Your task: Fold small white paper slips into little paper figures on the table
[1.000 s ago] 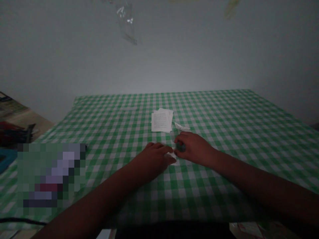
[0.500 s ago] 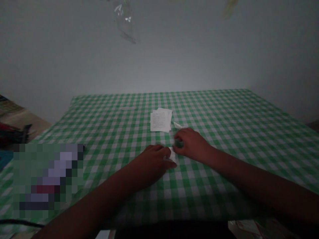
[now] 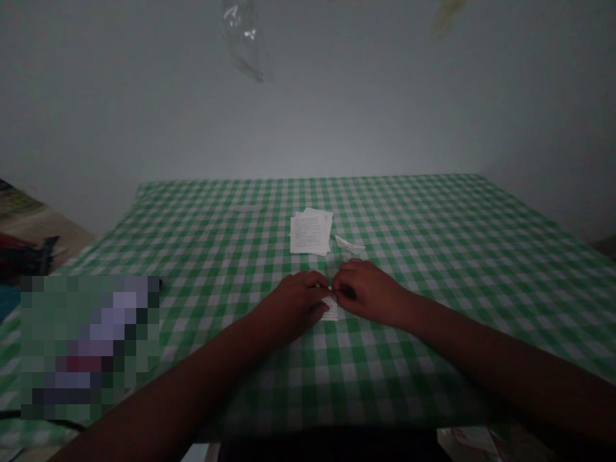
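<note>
A small piece of printed paper (image 3: 330,312) lies on the checked tablecloth (image 3: 409,378) in front of the person, between both hands. The left hand (image 3: 297,299) holds it, thumb over its left side and fingers by its top edge. The right hand (image 3: 368,289) has its fingertips drawn together at the top corner; whether they pinch the paper, one cannot tell. Just beyond the right hand lies a folded paper (image 3: 350,245), with a stack of printed sheets (image 3: 308,235) to its left. A clear plastic bag (image 3: 246,45) hangs against the wall (image 3: 366,102).
</note>
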Action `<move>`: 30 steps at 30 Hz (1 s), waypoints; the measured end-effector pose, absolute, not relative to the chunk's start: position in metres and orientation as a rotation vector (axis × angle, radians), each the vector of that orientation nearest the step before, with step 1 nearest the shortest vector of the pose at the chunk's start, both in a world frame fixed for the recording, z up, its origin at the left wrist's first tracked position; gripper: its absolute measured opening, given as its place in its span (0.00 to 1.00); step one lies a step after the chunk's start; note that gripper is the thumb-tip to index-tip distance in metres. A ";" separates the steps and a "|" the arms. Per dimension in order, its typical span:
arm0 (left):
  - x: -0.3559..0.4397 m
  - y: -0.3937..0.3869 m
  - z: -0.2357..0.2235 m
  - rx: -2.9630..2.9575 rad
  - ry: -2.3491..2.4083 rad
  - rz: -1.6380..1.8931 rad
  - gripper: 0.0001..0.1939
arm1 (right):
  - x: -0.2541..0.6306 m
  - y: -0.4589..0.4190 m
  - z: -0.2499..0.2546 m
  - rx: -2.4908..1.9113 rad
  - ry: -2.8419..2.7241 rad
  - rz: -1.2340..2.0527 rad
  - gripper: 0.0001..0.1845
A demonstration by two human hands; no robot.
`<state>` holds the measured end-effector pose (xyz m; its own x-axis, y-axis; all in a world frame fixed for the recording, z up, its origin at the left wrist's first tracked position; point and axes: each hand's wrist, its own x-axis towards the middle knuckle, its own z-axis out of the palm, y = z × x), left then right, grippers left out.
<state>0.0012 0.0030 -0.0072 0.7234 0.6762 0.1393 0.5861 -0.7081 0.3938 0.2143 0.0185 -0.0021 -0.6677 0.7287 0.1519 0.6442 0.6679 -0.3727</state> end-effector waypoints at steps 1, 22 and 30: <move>0.001 0.003 -0.009 2.590 0.988 0.408 0.14 | 0.214 0.017 -0.002 -1.101 -2.606 0.422 0.04; -0.003 0.004 0.003 2.472 0.876 0.367 0.14 | 0.216 -0.002 0.005 -0.943 -2.688 0.573 0.06; -0.003 0.003 0.003 2.472 0.922 0.371 0.19 | 0.215 0.015 0.000 -1.089 -2.622 0.445 0.07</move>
<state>-0.0027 0.0030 0.0029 0.7372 0.6704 0.0846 0.5424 -0.6618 0.5174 0.2153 0.0148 0.0003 -0.6820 0.7204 0.1260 0.6384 0.6705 -0.3780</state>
